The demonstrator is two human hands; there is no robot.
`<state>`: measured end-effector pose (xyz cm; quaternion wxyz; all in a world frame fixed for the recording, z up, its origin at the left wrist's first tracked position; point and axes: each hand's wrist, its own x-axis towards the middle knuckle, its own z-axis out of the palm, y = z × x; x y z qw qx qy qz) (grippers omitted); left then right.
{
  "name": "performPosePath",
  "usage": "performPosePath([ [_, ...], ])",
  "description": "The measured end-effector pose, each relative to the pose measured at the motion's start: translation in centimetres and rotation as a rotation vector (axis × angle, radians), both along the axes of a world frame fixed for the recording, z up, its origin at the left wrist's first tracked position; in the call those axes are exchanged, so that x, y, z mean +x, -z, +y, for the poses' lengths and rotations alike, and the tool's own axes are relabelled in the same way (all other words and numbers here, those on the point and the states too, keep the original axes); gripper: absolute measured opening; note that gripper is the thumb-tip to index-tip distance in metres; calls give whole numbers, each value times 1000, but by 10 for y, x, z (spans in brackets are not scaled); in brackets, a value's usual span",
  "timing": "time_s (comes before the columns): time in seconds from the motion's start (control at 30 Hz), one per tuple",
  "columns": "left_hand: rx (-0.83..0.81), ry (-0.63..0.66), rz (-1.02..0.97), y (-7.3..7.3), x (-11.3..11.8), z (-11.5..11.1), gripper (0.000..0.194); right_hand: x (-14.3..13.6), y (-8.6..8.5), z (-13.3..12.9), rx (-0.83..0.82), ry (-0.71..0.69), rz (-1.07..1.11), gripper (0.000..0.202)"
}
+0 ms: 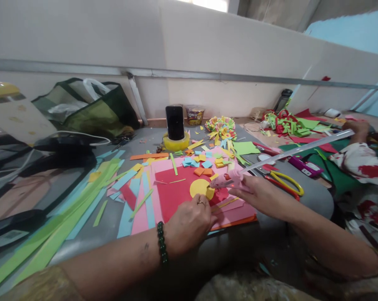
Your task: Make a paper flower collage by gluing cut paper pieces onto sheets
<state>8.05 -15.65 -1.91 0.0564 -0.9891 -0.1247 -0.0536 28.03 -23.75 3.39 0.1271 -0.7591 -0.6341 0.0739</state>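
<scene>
My right hand (267, 196) is wrapped round a pink glue gun (222, 179). A long clear glue stick (302, 148) juts from its back, up to the right. The gun's tip is at the right part of a yellow paper circle (199, 186), close to a small folded yellow piece. My left hand (187, 223) has its fingers closed at the circle's lower edge; the fingertips are partly hidden. Under the circle lie red paper (171, 194) and pink sheets (160, 166). Small folded paper pieces, blue (189, 161) and orange (203, 172), rest just beyond.
Paper strips (104, 209) cover the left side. A phone (175, 121) stands in a yellow tape roll (176, 142) beside a cup (195, 115) and a paper pompom (222, 126). Scissors (287, 180) and a purple box cutter (305, 166) lie right, near another person's sleeve (361, 163).
</scene>
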Motion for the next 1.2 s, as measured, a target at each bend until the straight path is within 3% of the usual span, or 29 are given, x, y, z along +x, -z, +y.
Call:
performPosePath([
  [0.13, -21, -2, -26, 1, 0, 0, 30, 6, -5, -1, 12, -45, 35, 31],
  [0.27, -21, 13, -5, 1, 0, 0, 23, 2, -3, 3, 75, 3, 53, 37],
  [0.47, -3, -8, 3, -1, 0, 0, 29, 6, -6, -2, 6, -3, 19, 40],
  [0.7, -44, -22, 9, 0, -1, 0, 26, 4, -4, -11, 204, 27, 166, 59],
  [0.87, -26, -7, 2, 1, -1, 0, 26, -3, 7, 7, 114, 8, 124, 51],
  [1.03, -45, -26, 31, -2, 0, 0, 25, 6, -2, 0, 10, -23, 139, 48],
  [1.2, -87, -39, 86, -9, 1, 0, 25, 15, -16, -19, 228, 85, 282, 56],
])
